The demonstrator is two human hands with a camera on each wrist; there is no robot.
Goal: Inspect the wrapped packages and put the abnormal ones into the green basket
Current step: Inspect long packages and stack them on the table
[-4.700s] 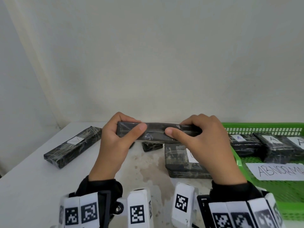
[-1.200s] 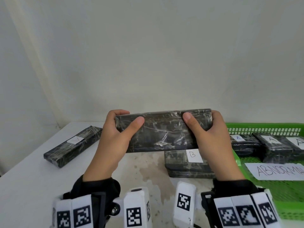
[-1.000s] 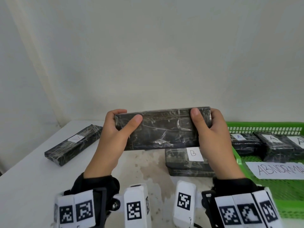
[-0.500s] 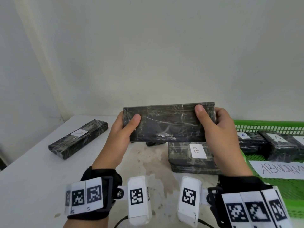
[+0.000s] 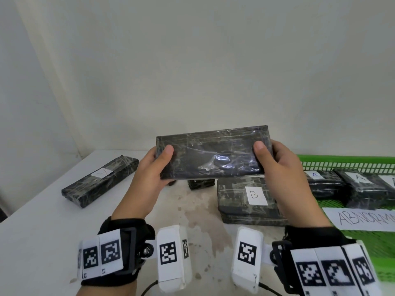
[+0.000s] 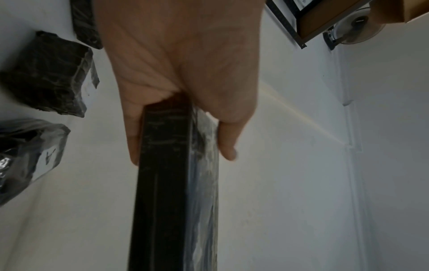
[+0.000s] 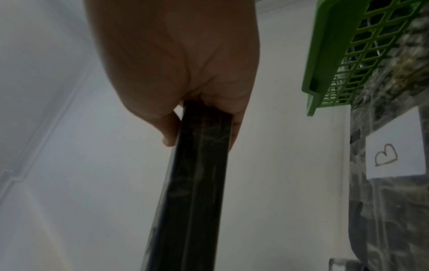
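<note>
At frame centre, the left hand (image 5: 147, 178) and right hand (image 5: 284, 167) grip a raised package (image 5: 213, 153) by its ends, while the green basket (image 5: 346, 163) at right holds wrapped packages (image 5: 363, 189).

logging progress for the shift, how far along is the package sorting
Done: at least three A-labelled packages lie in the green basket. In hand: both the left hand and right hand hold up one wrapped package, its film loose and wrinkled. Left: the B-labelled stack and a long package on the table.
</note>
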